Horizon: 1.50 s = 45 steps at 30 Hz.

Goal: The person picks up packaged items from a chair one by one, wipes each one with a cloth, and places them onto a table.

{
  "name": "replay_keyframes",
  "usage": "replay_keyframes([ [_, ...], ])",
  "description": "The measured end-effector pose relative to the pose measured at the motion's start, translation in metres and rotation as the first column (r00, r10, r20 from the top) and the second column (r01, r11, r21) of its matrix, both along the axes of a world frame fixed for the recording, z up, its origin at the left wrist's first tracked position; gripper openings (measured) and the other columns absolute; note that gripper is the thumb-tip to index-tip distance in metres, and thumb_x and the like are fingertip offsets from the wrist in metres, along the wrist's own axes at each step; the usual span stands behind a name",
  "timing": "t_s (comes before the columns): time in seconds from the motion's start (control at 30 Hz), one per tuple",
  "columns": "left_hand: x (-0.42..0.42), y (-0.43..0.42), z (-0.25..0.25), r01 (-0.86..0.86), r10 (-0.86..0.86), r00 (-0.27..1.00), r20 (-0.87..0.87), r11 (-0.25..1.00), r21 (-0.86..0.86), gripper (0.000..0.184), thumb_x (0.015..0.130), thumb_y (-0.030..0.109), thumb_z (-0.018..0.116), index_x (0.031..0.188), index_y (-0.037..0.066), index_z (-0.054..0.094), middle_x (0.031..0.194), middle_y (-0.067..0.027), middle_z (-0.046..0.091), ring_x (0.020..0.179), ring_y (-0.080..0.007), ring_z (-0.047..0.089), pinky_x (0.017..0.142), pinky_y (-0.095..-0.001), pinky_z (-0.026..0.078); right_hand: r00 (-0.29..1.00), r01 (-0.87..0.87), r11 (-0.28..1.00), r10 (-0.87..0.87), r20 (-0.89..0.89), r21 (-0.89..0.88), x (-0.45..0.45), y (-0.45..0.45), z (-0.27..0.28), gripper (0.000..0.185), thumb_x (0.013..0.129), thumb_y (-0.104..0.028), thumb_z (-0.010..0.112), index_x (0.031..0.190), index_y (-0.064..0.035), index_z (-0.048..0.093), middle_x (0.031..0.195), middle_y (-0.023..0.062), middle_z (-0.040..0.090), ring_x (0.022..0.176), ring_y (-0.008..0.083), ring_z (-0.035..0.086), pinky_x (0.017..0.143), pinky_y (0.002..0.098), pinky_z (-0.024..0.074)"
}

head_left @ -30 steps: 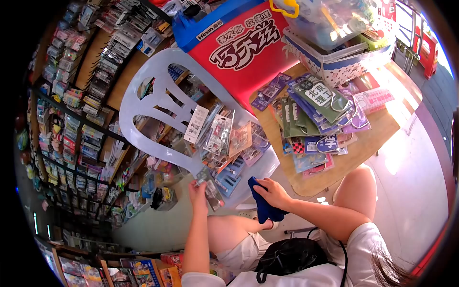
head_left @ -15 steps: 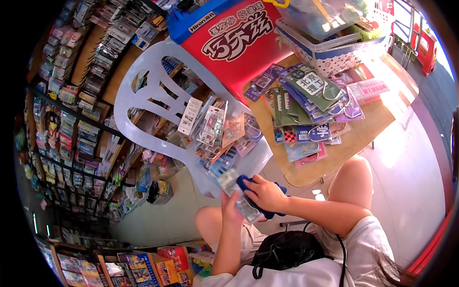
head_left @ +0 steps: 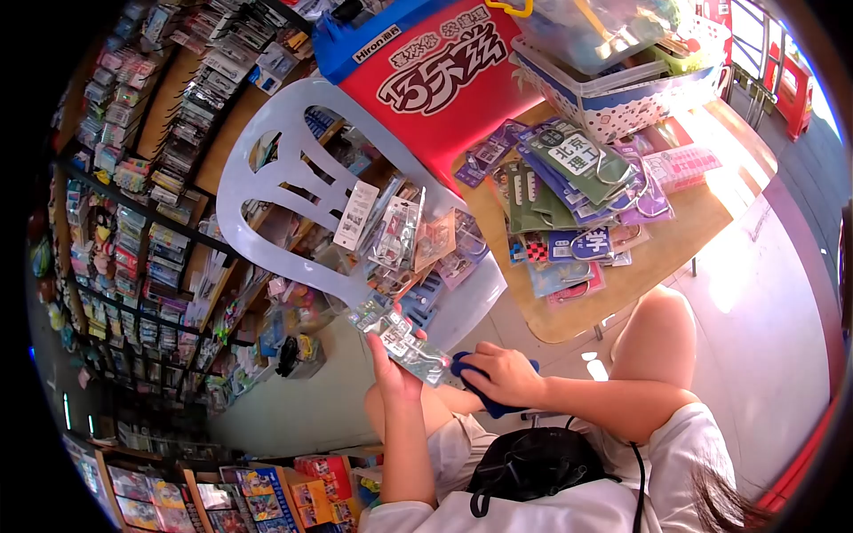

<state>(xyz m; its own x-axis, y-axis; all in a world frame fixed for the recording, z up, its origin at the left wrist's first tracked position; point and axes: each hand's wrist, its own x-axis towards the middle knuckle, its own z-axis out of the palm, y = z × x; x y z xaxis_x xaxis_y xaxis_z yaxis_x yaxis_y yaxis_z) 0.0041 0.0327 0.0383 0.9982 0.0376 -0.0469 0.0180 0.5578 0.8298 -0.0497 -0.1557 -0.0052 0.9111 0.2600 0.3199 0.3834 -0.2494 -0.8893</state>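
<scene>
My left hand (head_left: 395, 377) grips a flat, clear plastic package (head_left: 410, 350) with pale lettering, held tilted above my lap, close to the front of the light-blue chair (head_left: 244, 209). Just to the right, my right hand (head_left: 508, 377) is closed around a dark blue cloth (head_left: 499, 409). The cloth's left edge is near the package's lower right end; I cannot tell whether they touch. On the chair seat lies a heap of packaged small goods (head_left: 404, 235). Green pouches (head_left: 577, 155) and other packets are piled on the wooden table (head_left: 551, 315).
A red and blue box (head_left: 435, 80) stands behind the chair. A patterned basket (head_left: 613, 107) full of items is at the table's back. Racks of packaged goods (head_left: 124, 231) line the left side. A black bag (head_left: 538, 466) rests on my lap.
My left hand has moved left and slightly up with the package, whose lettered face now shows. The cloth in my right hand, earlier over the package, is now at its end.
</scene>
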Motion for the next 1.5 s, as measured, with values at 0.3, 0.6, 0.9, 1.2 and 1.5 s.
replay_keyframes([
  [0.3,0.001,-0.011,-0.001,-0.069,0.068,0.997,-0.035,0.997,-0.026,0.067,0.088,0.060,0.036,0.132,0.011,0.038,0.126,-0.0046,0.050,0.090,-0.0168,0.053,0.072,-0.0362,0.046,0.994,0.102,0.990,-0.098,-0.051,0.098,0.013,-0.005,0.013,0.026,0.082,-0.018,0.057,0.102,-0.0017,0.059,0.082,0.0142,0.056,0.072,0.0339,0.058,0.061,0.0389,0.0469],
  [0.6,-0.012,-0.054,-0.013,0.001,0.006,0.996,-0.088,0.996,0.084,0.059,0.091,0.055,0.034,0.131,0.011,0.039,0.125,-0.0057,0.049,0.104,-0.0205,0.051,0.082,-0.0392,0.047,0.949,-0.017,0.993,-0.020,0.315,0.113,0.013,0.003,0.007,0.033,0.081,-0.016,0.061,0.113,-0.0063,0.056,0.098,0.0164,0.049,0.090,0.0357,0.056,0.071,0.0398,0.0470],
  [0.9,-0.006,-0.037,-0.009,0.033,-0.038,0.997,-0.071,0.997,-0.075,0.061,0.088,0.058,0.038,0.130,0.014,0.038,0.126,-0.0021,0.048,0.099,-0.0174,0.049,0.075,-0.0404,0.046,0.970,-0.014,1.000,0.009,0.241,0.019,0.016,0.001,0.003,0.026,0.071,-0.016,0.059,0.097,-0.0130,0.063,0.083,0.0086,0.050,0.065,0.0289,0.058,0.056,0.0401,0.0476],
  [1.2,-0.010,-0.034,-0.002,0.034,-0.032,0.999,-0.013,0.989,0.141,0.067,0.087,0.061,0.033,0.132,0.010,0.036,0.127,-0.0059,0.047,0.106,-0.0209,0.051,0.084,-0.0398,0.048,0.946,0.025,0.986,-0.076,0.315,0.162,0.027,-0.001,0.010,0.026,0.074,-0.017,0.060,0.099,-0.0113,0.063,0.082,0.0108,0.050,0.068,0.0289,0.057,0.058,0.0390,0.0471],
  [1.5,-0.014,-0.052,-0.013,0.040,-0.047,0.998,0.038,0.986,0.160,0.073,0.086,0.062,0.035,0.131,0.004,0.034,0.127,-0.0107,0.044,0.116,-0.0268,0.046,0.093,-0.0430,0.043,0.994,0.095,0.994,-0.093,0.052,-0.046,0.029,-0.006,0.011,0.026,0.073,-0.016,0.059,0.097,-0.0090,0.064,0.080,0.0122,0.052,0.070,0.0283,0.056,0.060,0.0397,0.0483],
])
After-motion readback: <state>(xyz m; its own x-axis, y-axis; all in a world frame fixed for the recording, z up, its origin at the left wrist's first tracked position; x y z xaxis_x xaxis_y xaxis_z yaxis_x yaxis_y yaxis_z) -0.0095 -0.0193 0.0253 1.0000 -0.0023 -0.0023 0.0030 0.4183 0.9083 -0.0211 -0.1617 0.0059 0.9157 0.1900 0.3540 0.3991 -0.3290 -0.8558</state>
